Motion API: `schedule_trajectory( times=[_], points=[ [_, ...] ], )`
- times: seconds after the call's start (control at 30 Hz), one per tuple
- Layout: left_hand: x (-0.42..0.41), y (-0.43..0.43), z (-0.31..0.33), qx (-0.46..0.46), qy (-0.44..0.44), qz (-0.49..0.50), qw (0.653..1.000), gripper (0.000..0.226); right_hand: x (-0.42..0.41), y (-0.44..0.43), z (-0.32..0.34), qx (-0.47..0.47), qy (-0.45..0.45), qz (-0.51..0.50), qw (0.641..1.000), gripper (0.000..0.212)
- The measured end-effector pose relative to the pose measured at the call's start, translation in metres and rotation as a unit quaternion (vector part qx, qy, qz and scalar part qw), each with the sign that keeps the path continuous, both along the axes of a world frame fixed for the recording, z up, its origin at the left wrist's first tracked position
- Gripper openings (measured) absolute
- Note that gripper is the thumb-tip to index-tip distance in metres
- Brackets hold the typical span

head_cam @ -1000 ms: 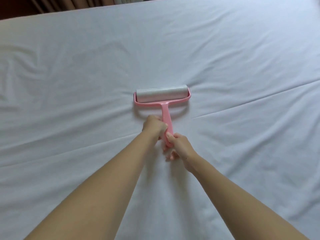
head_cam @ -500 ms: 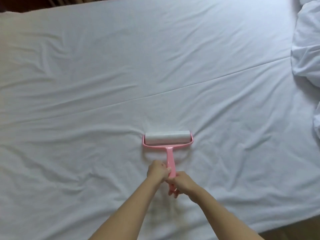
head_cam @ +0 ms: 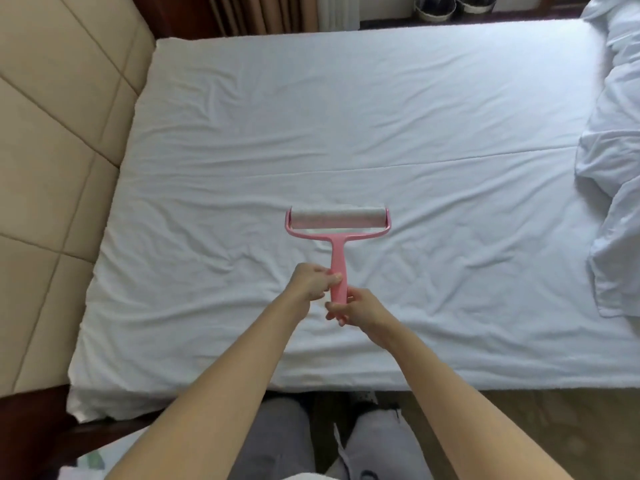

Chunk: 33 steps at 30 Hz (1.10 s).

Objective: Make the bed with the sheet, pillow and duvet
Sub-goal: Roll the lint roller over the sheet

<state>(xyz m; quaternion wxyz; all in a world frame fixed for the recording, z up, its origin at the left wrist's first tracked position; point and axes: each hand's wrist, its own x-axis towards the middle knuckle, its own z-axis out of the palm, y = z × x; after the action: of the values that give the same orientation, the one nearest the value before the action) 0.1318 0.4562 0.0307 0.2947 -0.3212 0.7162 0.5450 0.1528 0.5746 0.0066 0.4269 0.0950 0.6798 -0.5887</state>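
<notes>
A white sheet (head_cam: 311, 133) covers the mattress, lightly wrinkled, with one long crease running across its middle. A pink lint roller (head_cam: 337, 226) with a pale sticky drum lies over the sheet near the bed's near side. My left hand (head_cam: 311, 280) grips the roller's pink handle partway up. My right hand (head_cam: 356, 308) is closed around the handle's lower end. A bunched white duvet (head_cam: 616, 168) is heaped at the right end of the bed. No pillow shows.
A padded beige headboard (head_cam: 52, 168) stands along the left. Brown curtains (head_cam: 263, 12) hang beyond the far side, with two dark round objects (head_cam: 453, 5) on the floor there. My legs in grey trousers (head_cam: 277, 438) stand against the near edge of the bed.
Both hands have drawn the roller back toward the near edge of the bed. The view has pulled back, so the headboard, the near bed edge and my legs have come into sight.
</notes>
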Motion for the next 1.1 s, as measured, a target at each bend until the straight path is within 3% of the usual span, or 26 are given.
schedule_trajectory(
  times=[0.17,0.27,0.43,0.57,0.8,0.9,1.1],
  points=[
    [0.045,0.009,0.041,0.009,0.116,0.153,0.981,0.024,0.017,0.013,0.036,0.018,0.06,0.144,0.988,0.026],
    [0.082,0.013,0.051,-0.025,0.133,0.209,0.969,0.026,0.034,0.008,0.051,0.038,0.086,0.23,0.969,0.01],
    [0.149,-0.006,0.057,-0.06,0.134,0.297,0.943,0.027,0.082,-0.028,0.06,0.043,0.12,0.31,0.942,0.027],
    [0.204,-0.037,0.047,-0.078,0.117,0.383,0.913,0.025,0.13,-0.065,0.05,0.041,0.146,0.339,0.929,0.012],
    [0.31,-0.098,0.007,-0.088,0.019,0.509,0.856,0.029,0.215,-0.14,0.025,0.078,0.156,0.47,0.865,0.017],
    [0.348,-0.124,-0.014,-0.078,-0.033,0.521,0.849,0.026,0.244,-0.174,0.009,0.106,0.138,0.52,0.836,0.014],
    [0.407,-0.177,-0.083,-0.035,-0.06,0.532,0.844,0.028,0.298,-0.238,-0.045,0.175,0.099,0.537,0.82,0.026]
  ],
)
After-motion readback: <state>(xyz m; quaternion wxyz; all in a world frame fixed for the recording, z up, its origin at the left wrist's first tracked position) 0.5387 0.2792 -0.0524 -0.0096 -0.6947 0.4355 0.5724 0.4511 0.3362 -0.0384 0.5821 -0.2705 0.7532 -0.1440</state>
